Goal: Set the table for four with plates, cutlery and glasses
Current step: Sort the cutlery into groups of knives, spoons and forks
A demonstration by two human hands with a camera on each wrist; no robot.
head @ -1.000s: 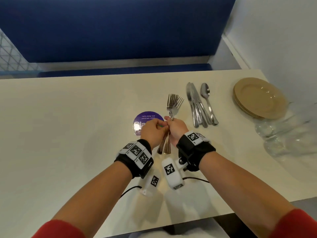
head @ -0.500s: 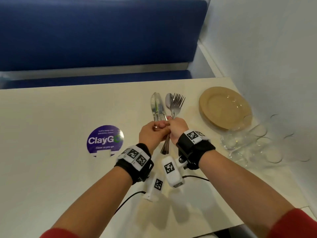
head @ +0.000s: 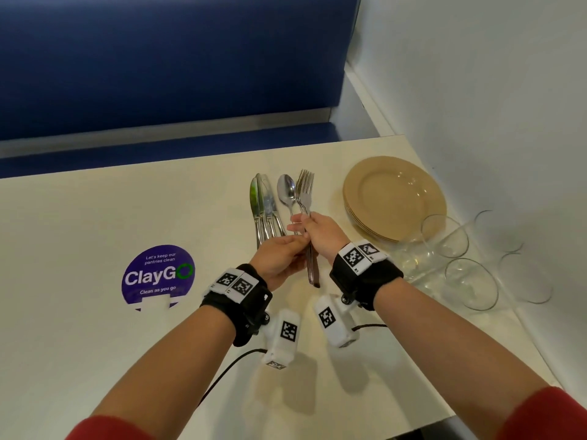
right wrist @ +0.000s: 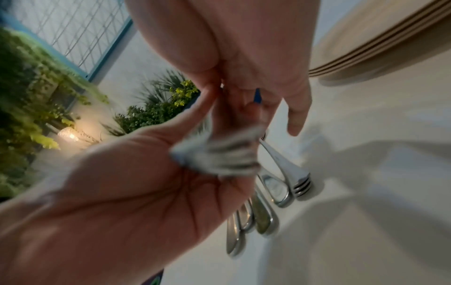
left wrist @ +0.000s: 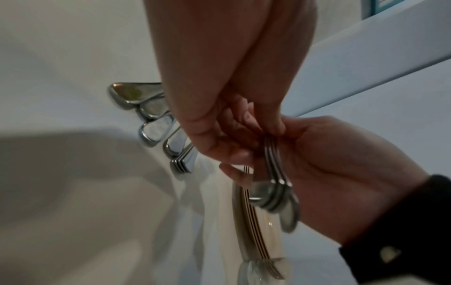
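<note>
Both hands meet above the middle of the bench. The right hand is clenched around the stems of a bundle of forks, tines pointing away from the person and handle ends hanging below the fist. The left hand meets the same bundle from the left, its fingertips pinching the fork handles just under the right fist; in the left wrist view the stacked fork handles pass between the fingers of both hands. The forks are thus held clear of the bench, not lying on it.

Directly beyond the hands, on the bench, lie the knives, grouped side by side with blades pointing away, and immediately to their right the spoons, which appear stacked; their handle ends show in the right wrist view. To the right of the cutlery sits a stack of tan plates. Nearer the person and against the wall stand clear glasses, close together beside the plates. A round purple sticker marked "ClayGO" is on the bench to the left of the hands. A blue upholstered seat lies behind the bench.
</note>
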